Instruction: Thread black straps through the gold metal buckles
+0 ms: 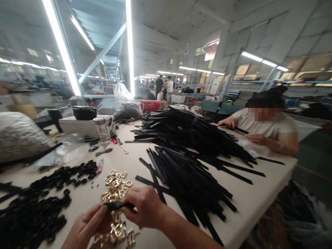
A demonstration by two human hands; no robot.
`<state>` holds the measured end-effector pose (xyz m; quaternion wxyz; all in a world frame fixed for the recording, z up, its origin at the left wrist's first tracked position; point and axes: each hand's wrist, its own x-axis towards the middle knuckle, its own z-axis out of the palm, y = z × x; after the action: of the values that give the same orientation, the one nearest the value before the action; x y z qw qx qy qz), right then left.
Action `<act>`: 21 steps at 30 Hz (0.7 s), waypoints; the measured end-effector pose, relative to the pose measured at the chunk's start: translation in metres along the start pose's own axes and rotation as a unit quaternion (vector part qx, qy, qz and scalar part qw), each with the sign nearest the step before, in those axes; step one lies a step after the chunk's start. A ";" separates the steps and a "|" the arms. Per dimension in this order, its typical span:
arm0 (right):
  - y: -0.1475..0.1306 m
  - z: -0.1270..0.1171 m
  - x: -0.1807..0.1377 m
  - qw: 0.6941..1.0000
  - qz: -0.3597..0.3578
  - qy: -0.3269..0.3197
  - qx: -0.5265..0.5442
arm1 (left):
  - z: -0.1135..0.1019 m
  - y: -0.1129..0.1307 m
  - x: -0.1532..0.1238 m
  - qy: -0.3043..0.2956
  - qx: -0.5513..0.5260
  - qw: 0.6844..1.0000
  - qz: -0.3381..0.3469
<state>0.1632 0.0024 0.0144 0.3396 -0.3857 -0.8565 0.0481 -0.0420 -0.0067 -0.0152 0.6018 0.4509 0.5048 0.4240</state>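
Observation:
Both hands meet low in the head view, over a scatter of gold metal buckles (118, 183). Between them is a short black strap (115, 206), bent or folded. My left hand (89, 224) pinches its left end. My right hand (146, 205) grips the other end, fingers curled round it. Whether a buckle sits on this strap is hidden by the fingers. Loose black straps (181, 180) lie fanned out to the right of my right hand. Left of my left hand spreads a heap of small black rolled pieces (33, 214).
A larger black strap bundle (186, 131) lies farther back. A glass jar (102, 129), a pink cutter (100, 166) and a black bowl (84, 112) stand or lie at left. Across the table's right side a co-worker (269, 128) handles a black strap.

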 end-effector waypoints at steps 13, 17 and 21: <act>-0.001 0.020 -0.005 0.997 0.007 -0.013 0.079 | 0.009 -0.007 0.011 -0.052 -0.018 0.998 0.042; 0.003 0.023 -0.004 0.992 0.041 -0.025 0.117 | 0.007 -0.009 0.012 -0.034 -0.006 0.999 0.039; 0.026 0.023 -0.001 0.974 0.199 -0.027 0.102 | 0.001 -0.005 0.012 0.033 -0.052 0.998 0.016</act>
<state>0.1655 0.0237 -0.0130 0.3377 -0.5101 -0.7620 0.2123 -0.0389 0.0037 -0.0229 0.6005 0.4126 0.4944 0.4741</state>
